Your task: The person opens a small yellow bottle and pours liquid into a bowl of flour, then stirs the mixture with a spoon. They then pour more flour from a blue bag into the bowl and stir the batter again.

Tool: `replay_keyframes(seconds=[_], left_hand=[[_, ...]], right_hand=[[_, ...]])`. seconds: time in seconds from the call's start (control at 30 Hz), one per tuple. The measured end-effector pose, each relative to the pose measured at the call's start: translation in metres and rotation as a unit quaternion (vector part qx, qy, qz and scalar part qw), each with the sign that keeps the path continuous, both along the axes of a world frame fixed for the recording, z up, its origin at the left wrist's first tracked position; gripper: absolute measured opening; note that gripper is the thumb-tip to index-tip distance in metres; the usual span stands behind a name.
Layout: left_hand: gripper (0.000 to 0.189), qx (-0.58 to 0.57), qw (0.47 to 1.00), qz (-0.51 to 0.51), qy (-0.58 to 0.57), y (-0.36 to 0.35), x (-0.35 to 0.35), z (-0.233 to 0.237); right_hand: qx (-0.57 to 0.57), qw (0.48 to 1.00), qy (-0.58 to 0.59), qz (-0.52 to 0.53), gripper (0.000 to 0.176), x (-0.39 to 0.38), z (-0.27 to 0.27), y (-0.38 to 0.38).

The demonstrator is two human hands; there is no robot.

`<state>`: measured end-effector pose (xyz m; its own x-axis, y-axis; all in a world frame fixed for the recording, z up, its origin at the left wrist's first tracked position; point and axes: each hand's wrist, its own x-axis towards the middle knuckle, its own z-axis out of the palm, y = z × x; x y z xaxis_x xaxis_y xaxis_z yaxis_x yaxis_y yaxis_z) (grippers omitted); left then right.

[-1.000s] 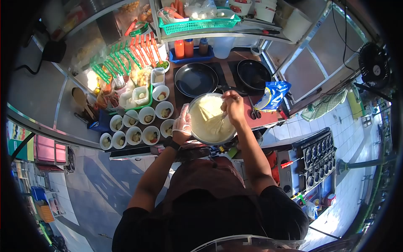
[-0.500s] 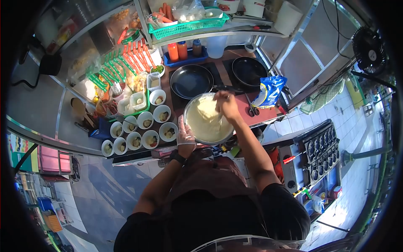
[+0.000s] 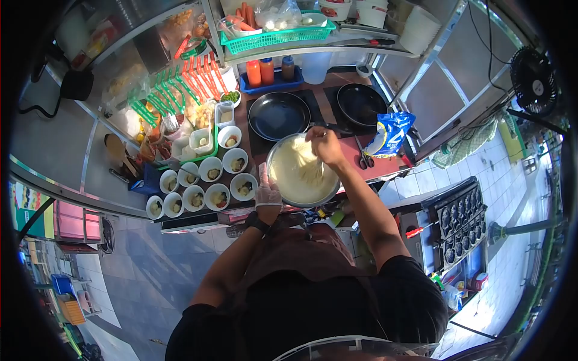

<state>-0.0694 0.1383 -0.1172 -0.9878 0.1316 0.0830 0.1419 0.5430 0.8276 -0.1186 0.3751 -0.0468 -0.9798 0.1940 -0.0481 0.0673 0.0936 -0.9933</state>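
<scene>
A metal mixing bowl of pale, creamy batter stands at the counter's front edge. My left hand, in a clear plastic glove, steadies the bowl by its left rim. My right hand, above the far right part of the bowl, is closed around the handle of a whisk. The whisk's wires dip into the batter, and its handle is mostly hidden by my fingers. Several white cups with bits of food inside stand in rows left of the bowl.
Two black frying pans, one behind the bowl and one farther right, sit on the cooking area. Scissors and a blue-and-white bag are right of the bowl. Sauce bottles stand in a blue tray behind.
My right hand has moved the whisk through the batter, and its wires show more plainly now. My left hand stays at the bowl's rim. The whole view has shifted slightly.
</scene>
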Motion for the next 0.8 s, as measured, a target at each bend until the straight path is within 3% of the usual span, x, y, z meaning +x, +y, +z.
replay_keyframes(seconds=[0.03, 0.07, 0.1, 0.17, 0.2, 0.23, 0.3, 0.33, 0.37, 0.43, 0.47, 0.5, 0.57, 0.67, 0.7, 0.77, 0.8], left_hand=[[0.053, 0.0, 1.0, 0.003, -0.002, 0.0, 0.0, -0.001], [0.054, -0.001, 1.0, 0.004, 0.007, 0.002, -0.001, -0.001], [0.054, -0.004, 1.0, 0.002, 0.014, 0.002, 0.0, -0.002], [0.054, -0.014, 1.0, -0.002, 0.02, 0.0, 0.002, 0.0], [0.054, -0.022, 0.999, -0.003, 0.026, 0.0, 0.001, 0.001], [0.054, -0.022, 0.999, 0.001, 0.027, 0.0, -0.001, 0.001], [0.055, -0.041, 0.999, 0.011, 0.004, 0.003, -0.003, -0.002], [0.055, -0.041, 0.999, 0.013, 0.0, 0.002, 0.001, -0.006], [0.058, -0.022, 0.999, 0.013, 0.041, 0.003, 0.001, -0.008], [0.06, -0.002, 0.996, 0.013, 0.09, 0.005, -0.006, -0.009], [0.058, -0.003, 0.994, 0.008, 0.109, 0.004, -0.006, -0.01], [0.056, -0.007, 0.992, 0.003, 0.125, 0.001, -0.002, -0.012], [0.054, -0.014, 0.992, 0.01, 0.126, 0.003, -0.002, -0.012], [0.052, -0.014, 0.985, 0.011, 0.169, 0.006, -0.004, -0.012], [0.051, -0.009, 0.978, 0.009, 0.209, 0.006, -0.004, -0.013], [0.051, -0.01, 0.98, 0.0, 0.198, 0.003, -0.003, -0.018], [0.05, -0.008, 0.982, -0.006, 0.189, 0.001, -0.004, -0.019]], right_hand=[[0.081, 0.985, 0.104, -0.108, 0.022, -0.003, 0.005, -0.004], [0.035, 0.984, 0.098, -0.144, 0.022, 0.001, 0.009, -0.011], [-0.134, 0.972, 0.171, -0.086, 0.02, 0.0, -0.008, -0.026], [-0.234, 0.968, -0.05, 0.077, 0.021, 0.008, -0.027, -0.022], [-0.225, 0.964, -0.083, 0.114, 0.023, 0.002, -0.022, -0.001], [-0.082, 0.995, -0.056, 0.011, 0.019, 0.002, -0.005, 0.004], [0.016, 0.974, 0.109, -0.197, 0.018, -0.001, 0.01, -0.002], [-0.078, 0.971, 0.149, -0.172, 0.019, 0.003, -0.003, -0.012], [-0.059, 0.984, 0.134, -0.099, 0.02, 0.003, -0.037, -0.024], [-0.159, 0.985, -0.058, 0.039, 0.016, 0.014, -0.01, -0.023], [-0.13, 0.987, -0.061, 0.079, 0.016, 0.008, -0.004, -0.012], [-0.113, 0.99, -0.081, 0.04, 0.016, 0.004, 0.016, -0.008], [-0.053, 0.998, 0.005, -0.046, 0.017, -0.019, 0.024, 0.004], [-0.094, 0.988, 0.093, -0.081, 0.023, -0.041, 0.051, 0.0], [-0.094, 0.986, 0.115, -0.078, 0.026, -0.046, 0.049, -0.011], [-0.088, 0.984, 0.15, -0.047, 0.017, -0.046, 0.036, -0.046], [-0.129, 0.984, 0.121, -0.018, 0.018, -0.035, 0.029, -0.065]])
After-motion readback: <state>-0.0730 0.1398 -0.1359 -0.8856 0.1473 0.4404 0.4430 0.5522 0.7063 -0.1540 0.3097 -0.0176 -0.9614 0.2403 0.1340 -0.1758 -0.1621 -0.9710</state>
